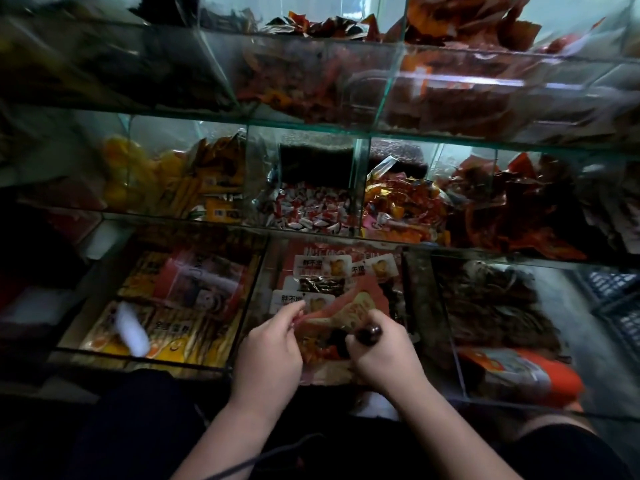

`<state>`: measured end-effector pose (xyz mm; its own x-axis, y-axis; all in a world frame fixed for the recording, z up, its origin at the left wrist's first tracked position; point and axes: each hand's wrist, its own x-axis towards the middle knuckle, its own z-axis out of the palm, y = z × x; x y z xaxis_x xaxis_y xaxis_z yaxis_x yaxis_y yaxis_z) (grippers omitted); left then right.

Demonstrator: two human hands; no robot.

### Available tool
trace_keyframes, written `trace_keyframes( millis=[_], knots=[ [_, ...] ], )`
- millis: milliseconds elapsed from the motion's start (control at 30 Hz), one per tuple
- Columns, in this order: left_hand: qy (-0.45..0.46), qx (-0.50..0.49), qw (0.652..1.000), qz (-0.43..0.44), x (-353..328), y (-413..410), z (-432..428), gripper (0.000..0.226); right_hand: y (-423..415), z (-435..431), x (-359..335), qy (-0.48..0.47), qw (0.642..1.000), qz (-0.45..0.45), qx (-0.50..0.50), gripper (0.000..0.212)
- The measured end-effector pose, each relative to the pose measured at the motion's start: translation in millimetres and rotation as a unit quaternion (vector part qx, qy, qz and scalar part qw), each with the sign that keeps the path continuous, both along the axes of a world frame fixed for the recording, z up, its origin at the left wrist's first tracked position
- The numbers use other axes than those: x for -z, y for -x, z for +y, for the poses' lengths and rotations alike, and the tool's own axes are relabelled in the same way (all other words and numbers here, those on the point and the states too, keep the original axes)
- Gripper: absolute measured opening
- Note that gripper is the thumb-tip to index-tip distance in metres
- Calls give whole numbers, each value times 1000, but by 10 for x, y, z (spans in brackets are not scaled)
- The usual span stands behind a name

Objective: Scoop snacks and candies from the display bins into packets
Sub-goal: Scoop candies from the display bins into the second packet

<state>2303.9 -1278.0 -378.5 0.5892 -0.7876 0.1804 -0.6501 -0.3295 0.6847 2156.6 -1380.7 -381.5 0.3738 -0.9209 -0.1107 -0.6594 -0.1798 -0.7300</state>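
Hands held over front part of lower middle bin [249,299]. Packet [360,303] kept between them, above bin: left rim pinched by thumb and forefinger of left hand [270,355]; right side partly hidden behind right hand [384,355], whose fingers are curled round dark knob-ended handle [373,330]. Packet seen as pinkish-red, thin, mouth pulled open, dark and orange pieces inside. White-labelled packs [322,266] laid deeper in bin. White-wrapped candies [308,209] heaped in compartment behind bin.

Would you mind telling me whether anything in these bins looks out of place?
A white object lies atop the yellow packs in the lower left bin; it matches none of the stock there, and is too blurred to identify.
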Motion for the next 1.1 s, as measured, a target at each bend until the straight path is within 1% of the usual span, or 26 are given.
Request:
trace_keyframes(
  millis=[67, 133, 200, 267, 333, 400, 467, 533, 600, 667, 733, 800, 867, 933, 967, 1000, 1033, 1100],
  knots=[
    [1, -4, 1000, 5, -15, -16, -14, 44, -2, -26, 20, -62, 995, -52, 60, 18],
    [3, -2, 1000, 10, -18, -8, -7, 45, -40, 29, 68, -88, 989, -86, 80, 14],
    [2, 2, 1000, 22, -19, 6, 11, 46, -110, 142, 148, -67, 995, -69, 29, 12],
    [7, -8, 1000, 29, -27, -14, 29, 45, -181, 219, 199, -69, 995, -74, -15, 20],
    [13, -23, 999, 34, -45, -66, 63, 43, -215, 209, 233, -93, 992, -88, -11, 22],
    [18, -30, 998, 44, -71, -109, 112, 42, -193, 204, 236, -132, 980, -138, 60, 15],
    [23, -35, 998, 42, -79, -130, 145, 42, -129, 203, 223, -127, 968, -176, 128, 12],
    [29, -35, 998, 35, -66, -132, 144, 41, -42, 212, 178, -105, 965, -185, 151, 11],
    [32, -34, 998, 36, -51, -129, 130, 41, 27, 204, 96, -109, 960, -201, 163, 10],
    [30, -36, 998, 38, -61, -125, 118, 41, 97, 181, 13, -112, 952, -215, 186, 16],
    [39, -40, 998, 17, -90, -99, 111, 41, 177, 166, -59, -111, 945, -233, 199, 20],
    [74, -42, 996, -36, -145, -53, 109, 41, 281, 168, -123, -106, 944, -238, 200, 20],
    [141, -35, 986, -85, -222, -13, 109, 36, 403, 177, -170, -114, 943, -241, 200, 17],
    [208, 5, 972, -109, -276, 32, 103, 28, 532, 183, -210, -114, 944, -232, 207, 15],
    [222, 37, 970, -95, -300, 65, 92, 27, 598, 186, -220, -119, 941, -237, 210, 16],
    [217, 70, 972, -62, -329, 108, 73, 27, 656, 190, -249, -135, 932, -256, 218, 16],
    [191, 97, 977, -23, -350, 158, 42, 27, 720, 195, -279, -157, 916, -290, 227, 17],
    [100, 117, 988, 31, -328, 277, -33, 25, 833, 207, -340, -190, 892, -339, 231, 16]
  ],
)
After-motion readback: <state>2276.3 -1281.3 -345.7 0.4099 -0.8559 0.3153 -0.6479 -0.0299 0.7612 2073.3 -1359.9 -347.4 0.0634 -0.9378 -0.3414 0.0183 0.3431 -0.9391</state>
